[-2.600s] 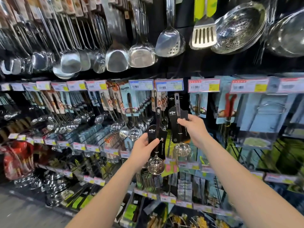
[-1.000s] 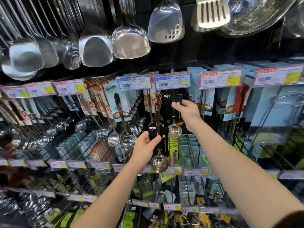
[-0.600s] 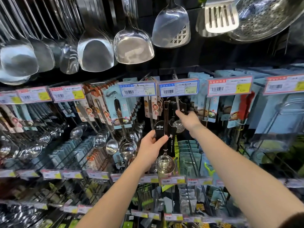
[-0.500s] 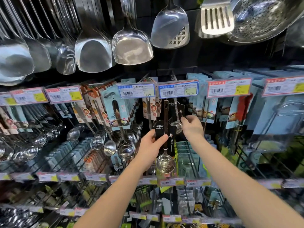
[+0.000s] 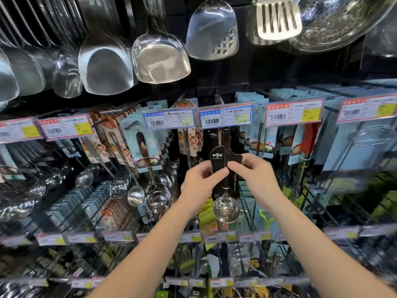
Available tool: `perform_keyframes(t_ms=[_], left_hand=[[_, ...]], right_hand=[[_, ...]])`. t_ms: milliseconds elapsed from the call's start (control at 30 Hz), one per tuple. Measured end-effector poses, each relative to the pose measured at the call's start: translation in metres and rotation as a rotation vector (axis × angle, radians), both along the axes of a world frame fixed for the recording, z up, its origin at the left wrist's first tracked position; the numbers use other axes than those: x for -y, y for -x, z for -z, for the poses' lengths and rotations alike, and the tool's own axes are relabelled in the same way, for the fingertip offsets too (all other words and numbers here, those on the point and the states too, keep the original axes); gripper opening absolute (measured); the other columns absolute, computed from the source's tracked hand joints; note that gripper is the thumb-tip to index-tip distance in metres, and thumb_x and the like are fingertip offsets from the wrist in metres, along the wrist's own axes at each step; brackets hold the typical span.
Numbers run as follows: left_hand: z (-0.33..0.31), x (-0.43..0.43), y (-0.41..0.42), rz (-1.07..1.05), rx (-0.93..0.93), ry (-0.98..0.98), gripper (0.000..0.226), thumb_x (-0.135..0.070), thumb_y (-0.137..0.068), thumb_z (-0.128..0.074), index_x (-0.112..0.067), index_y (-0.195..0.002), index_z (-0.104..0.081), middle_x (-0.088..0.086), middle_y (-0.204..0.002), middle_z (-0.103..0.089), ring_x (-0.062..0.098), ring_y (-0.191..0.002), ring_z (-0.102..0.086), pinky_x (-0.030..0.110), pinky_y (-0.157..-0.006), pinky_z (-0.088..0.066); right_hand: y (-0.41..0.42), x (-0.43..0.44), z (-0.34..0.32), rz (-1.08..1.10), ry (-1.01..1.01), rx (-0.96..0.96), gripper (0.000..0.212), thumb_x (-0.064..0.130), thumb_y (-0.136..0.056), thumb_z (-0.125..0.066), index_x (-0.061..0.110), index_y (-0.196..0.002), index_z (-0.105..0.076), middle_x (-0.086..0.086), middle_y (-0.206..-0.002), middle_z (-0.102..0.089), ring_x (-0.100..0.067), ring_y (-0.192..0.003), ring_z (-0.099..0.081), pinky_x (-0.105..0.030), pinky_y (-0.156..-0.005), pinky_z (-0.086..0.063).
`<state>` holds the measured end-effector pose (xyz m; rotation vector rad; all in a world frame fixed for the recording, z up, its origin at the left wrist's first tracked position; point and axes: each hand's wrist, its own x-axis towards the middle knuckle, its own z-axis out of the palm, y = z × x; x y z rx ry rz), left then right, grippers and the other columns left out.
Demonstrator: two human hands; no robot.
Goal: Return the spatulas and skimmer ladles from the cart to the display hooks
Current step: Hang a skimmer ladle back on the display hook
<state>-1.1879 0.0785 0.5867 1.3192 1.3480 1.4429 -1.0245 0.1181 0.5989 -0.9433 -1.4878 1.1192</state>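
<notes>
Two hands now meet at frame centre: right hand, free since hanging its skimmer, joins left hand. Both pinch black card of remaining skimmer ladle, just below 10.00 price tag. Last hanging likely next.

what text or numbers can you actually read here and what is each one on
"7.20": the left blue-framed price tag
"10.00": the right blue-framed price tag
Too blurred to read: the logo and print on the black card of the skimmer ladle, the red-framed price tags, the characters on the orange packs, the lower shelf tags.
</notes>
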Motion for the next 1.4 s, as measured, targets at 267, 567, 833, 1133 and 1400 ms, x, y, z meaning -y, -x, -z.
perform_keyframes(t_ms=[267,567,833,1133,1400], left_hand=[[0.003,0.015,0.006,-0.012,-0.055,-0.018,0.007,-0.023,-0.095,-0.077,-0.021,-0.088,-0.076,-0.007,-0.074,-0.07,0.004,-0.068,-0.06,0.024,-0.065,-0.052],[-0.021,0.011,-0.007,-0.066,0.001,-0.106,0.016,-0.036,-0.089,-0.079,-0.022,-0.097,-0.08,0.018,-0.102,-0.077,0.029,-0.09,-0.07,0.058,-0.092,-0.059],[-0.017,0.015,-0.011,-0.095,-0.031,-0.094,0.013,-0.026,-0.094,-0.077,-0.016,-0.102,-0.077,0.011,-0.098,-0.078,0.019,-0.085,-0.07,0.049,-0.085,-0.06],[-0.019,0.021,-0.018,-0.114,-0.078,-0.111,0.009,-0.028,-0.095,-0.076,-0.019,-0.097,-0.077,0.017,-0.099,-0.075,0.026,-0.086,-0.07,0.056,-0.087,-0.057],[-0.022,0.01,-0.021,-0.103,-0.015,-0.101,0.004,-0.024,-0.096,-0.075,-0.024,-0.094,-0.077,0.013,-0.097,-0.078,0.018,-0.085,-0.069,0.049,-0.085,-0.06]], right_hand=[[0.005,0.01,0.007,-0.05,0.016,-0.08,0.005,0.01,-0.093,-0.073,0.01,-0.096,-0.077,-0.01,-0.096,-0.079,-0.013,-0.087,-0.072,-0.032,-0.084,-0.058],[0.01,0.007,-0.013,-0.047,-0.032,-0.21,0.011,0.009,-0.098,-0.068,0.017,-0.096,-0.075,0.005,-0.088,-0.079,-0.007,-0.084,-0.071,-0.025,-0.078,-0.057],[0.011,0.013,-0.008,-0.053,-0.057,-0.264,0.015,0.005,-0.098,-0.066,0.017,-0.096,-0.073,0.006,-0.086,-0.077,-0.006,-0.081,-0.068,-0.021,-0.074,-0.055],[0.005,0.013,-0.005,-0.029,-0.096,-0.245,0.015,0.005,-0.097,-0.067,0.018,-0.092,-0.073,0.009,-0.083,-0.075,-0.004,-0.079,-0.066,-0.018,-0.075,-0.054],[0.005,0.001,-0.01,0.022,-0.063,-0.195,0.006,0.012,-0.096,-0.07,0.009,-0.1,-0.074,0.0,-0.083,-0.071,-0.008,-0.075,-0.061,-0.027,-0.073,-0.052]])
